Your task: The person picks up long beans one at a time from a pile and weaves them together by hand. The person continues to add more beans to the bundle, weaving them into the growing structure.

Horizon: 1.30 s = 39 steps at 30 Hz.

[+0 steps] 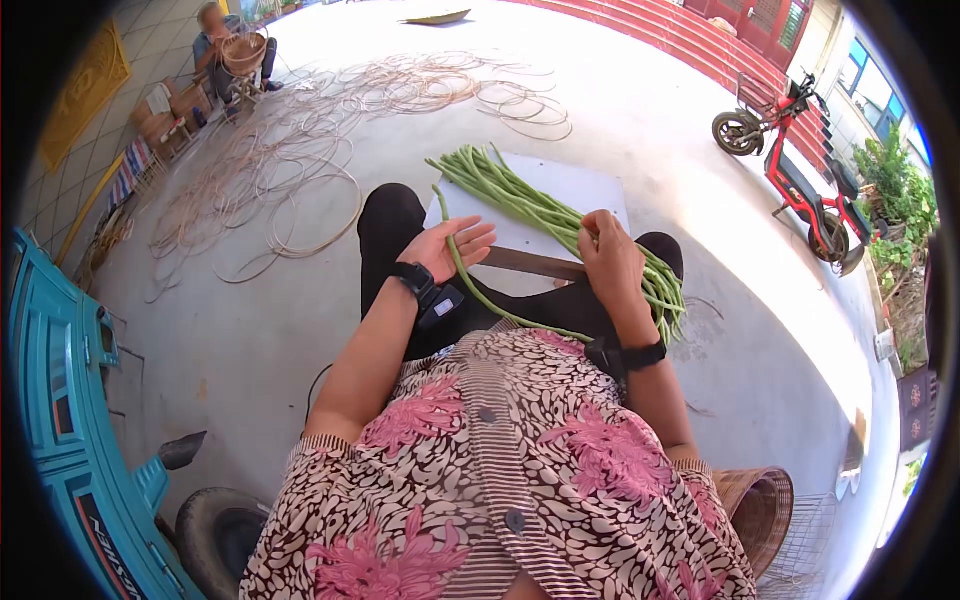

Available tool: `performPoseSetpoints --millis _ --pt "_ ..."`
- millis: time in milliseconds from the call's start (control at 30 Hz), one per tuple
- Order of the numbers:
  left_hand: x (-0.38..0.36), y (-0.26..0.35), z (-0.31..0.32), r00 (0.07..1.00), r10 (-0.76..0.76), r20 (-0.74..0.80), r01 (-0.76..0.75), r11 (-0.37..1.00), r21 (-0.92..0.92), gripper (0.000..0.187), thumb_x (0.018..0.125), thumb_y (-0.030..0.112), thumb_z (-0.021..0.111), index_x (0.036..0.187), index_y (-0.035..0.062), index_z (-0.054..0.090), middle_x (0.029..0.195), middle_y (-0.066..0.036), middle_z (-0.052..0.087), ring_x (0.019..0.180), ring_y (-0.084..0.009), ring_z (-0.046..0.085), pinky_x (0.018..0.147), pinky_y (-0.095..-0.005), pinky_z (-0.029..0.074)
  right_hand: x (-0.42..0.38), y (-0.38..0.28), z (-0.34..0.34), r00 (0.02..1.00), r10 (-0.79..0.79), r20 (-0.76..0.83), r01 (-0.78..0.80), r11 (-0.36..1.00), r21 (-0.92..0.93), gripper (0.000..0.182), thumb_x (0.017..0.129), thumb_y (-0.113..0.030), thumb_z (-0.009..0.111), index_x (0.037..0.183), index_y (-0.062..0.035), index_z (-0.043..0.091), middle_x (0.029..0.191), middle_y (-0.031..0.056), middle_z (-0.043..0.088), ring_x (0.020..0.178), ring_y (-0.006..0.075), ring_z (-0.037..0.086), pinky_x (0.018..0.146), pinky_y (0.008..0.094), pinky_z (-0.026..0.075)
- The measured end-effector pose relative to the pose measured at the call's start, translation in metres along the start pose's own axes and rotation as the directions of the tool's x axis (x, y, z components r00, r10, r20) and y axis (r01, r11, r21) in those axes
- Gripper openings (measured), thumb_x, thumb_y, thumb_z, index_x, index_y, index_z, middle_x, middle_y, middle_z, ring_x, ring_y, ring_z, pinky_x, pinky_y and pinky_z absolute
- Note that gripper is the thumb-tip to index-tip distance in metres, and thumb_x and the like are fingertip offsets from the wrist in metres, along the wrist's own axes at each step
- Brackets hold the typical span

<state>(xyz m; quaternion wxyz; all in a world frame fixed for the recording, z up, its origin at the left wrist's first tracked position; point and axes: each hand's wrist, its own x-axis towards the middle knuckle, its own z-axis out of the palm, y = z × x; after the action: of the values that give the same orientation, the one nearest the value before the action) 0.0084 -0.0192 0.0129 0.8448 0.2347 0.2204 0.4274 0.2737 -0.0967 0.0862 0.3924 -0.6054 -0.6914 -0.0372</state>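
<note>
My left hand (450, 248) is palm up with its fingers apart, and one long green bean (470, 285) lies across it. That bean runs from above the hand down toward my lap. My right hand (610, 255) has its fingers pinched together over the bundle; what is between the fingertips is too small to make out. A thick bundle of long green beans (515, 195) lies across a white board (590, 185) in front of my knees and passes beneath my right hand. A dark flat strip (530, 263) runs along the board's near edge.
Coils of thin cane (330, 120) spread over the ground ahead left. A person (215, 50) sits at the far left with a basket (244, 54). A red scooter (795, 175) stands right, a blue vehicle (60, 370) left. A wicker basket (768, 510) is by my right side.
</note>
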Motion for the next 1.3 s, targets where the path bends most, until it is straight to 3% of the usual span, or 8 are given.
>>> performPoseSetpoints --millis 133,233,367,667,833,933,1033,1300 --pt "0.001 -0.002 0.008 0.999 -0.037 0.030 0.036 0.999 0.021 0.039 0.099 0.021 0.040 0.129 -0.0051 0.039 0.129 -0.024 0.050 0.117 -0.0338 0.053 0.095 -0.0431 0.048 -0.010 -0.024 -0.014 0.985 -0.094 0.147 0.044 0.950 0.309 0.016 0.078 -0.014 0.065 0.091 -0.0086 0.057 0.082 0.0086 0.063 0.069 0.0255 0.062 0.063 0.0338 0.048" --pt "0.002 -0.003 0.011 0.997 -0.068 0.039 0.069 0.997 -0.022 0.040 0.099 0.023 0.040 0.128 -0.0048 0.039 0.127 -0.023 0.051 0.116 -0.0329 0.054 0.096 -0.0438 0.048 -0.023 -0.025 -0.022 0.786 -0.349 0.511 0.094 0.883 0.460 0.013 0.079 -0.011 0.065 0.089 -0.0050 0.059 0.075 0.0073 0.062 0.065 0.0174 0.059 0.063 0.0299 0.048" --pt "0.008 -0.008 -0.002 0.999 -0.005 -0.041 0.006 1.000 0.022 0.039 0.100 0.025 0.040 0.127 -0.0019 0.043 0.120 -0.016 0.056 0.110 -0.0289 0.057 0.096 -0.0447 0.048 -0.030 -0.016 -0.038 0.598 -0.248 0.762 0.054 0.961 0.270 0.015 0.077 -0.020 0.065 0.087 -0.0086 0.061 0.073 0.0085 0.063 0.068 0.0242 0.062 0.062 0.0337 0.047" --pt "0.000 -0.006 0.011 0.997 0.074 -0.001 -0.074 0.997 0.014 0.036 0.100 0.028 0.040 0.128 0.0070 0.045 0.103 -0.008 0.060 0.098 -0.0237 0.060 0.095 -0.0453 0.048 -0.041 -0.003 -0.051 0.522 -0.192 0.831 -0.056 0.965 0.257 0.017 0.078 -0.021 0.064 0.089 -0.0077 0.061 0.069 0.0059 0.062 0.063 0.0185 0.060 0.058 0.0316 0.045" --pt "0.005 -0.006 0.000 0.986 0.122 0.113 -0.116 0.991 -0.059 0.036 0.100 0.028 0.042 0.131 0.0096 0.042 0.082 -0.001 0.054 0.075 -0.0144 0.055 0.079 -0.0367 0.050 -0.040 -0.005 -0.048 0.483 -0.194 0.854 -0.105 0.955 0.276 0.019 0.079 -0.020 0.063 0.092 -0.0067 0.061 0.073 0.0067 0.062 0.068 0.0174 0.060 0.061 0.0313 0.045" --pt "0.005 -0.005 -0.002 0.982 0.133 0.136 -0.121 0.988 -0.098 0.036 0.099 0.029 0.044 0.130 0.0096 0.040 0.074 0.000 0.052 0.066 -0.0124 0.052 0.070 -0.0347 0.048 -0.039 -0.001 -0.039 0.621 -0.284 0.731 -0.069 0.909 0.411 0.019 0.080 -0.020 0.066 0.093 -0.0060 0.063 0.083 0.0086 0.063 0.070 0.0170 0.059 0.063 0.0299 0.046" --pt "0.001 -0.005 0.003 0.982 0.151 0.111 -0.137 0.983 -0.119 0.033 0.099 0.027 0.044 0.127 0.0099 0.041 0.074 0.000 0.051 0.066 -0.0125 0.051 0.072 -0.0347 0.047 -0.023 -0.005 -0.033 0.784 -0.199 0.588 0.054 0.966 0.255 0.023 0.081 -0.025 0.063 0.095 -0.0065 0.062 0.088 0.0107 0.062 0.080 0.0248 0.062 0.070 0.0354 0.048" --pt "0.004 -0.003 -0.003 0.986 0.157 -0.059 -0.164 0.975 -0.146 0.023 0.100 0.025 0.038 0.116 0.0086 0.044 0.098 -0.007 0.059 0.094 -0.0234 0.060 0.092 -0.0450 0.047 0.013 0.019 0.039 0.887 -0.070 0.457 0.130 0.986 -0.102 0.027 0.078 -0.028 0.061 0.098 -0.0097 0.060 0.094 0.0104 0.065 0.089 0.0302 0.062 0.073 0.0437 0.045"
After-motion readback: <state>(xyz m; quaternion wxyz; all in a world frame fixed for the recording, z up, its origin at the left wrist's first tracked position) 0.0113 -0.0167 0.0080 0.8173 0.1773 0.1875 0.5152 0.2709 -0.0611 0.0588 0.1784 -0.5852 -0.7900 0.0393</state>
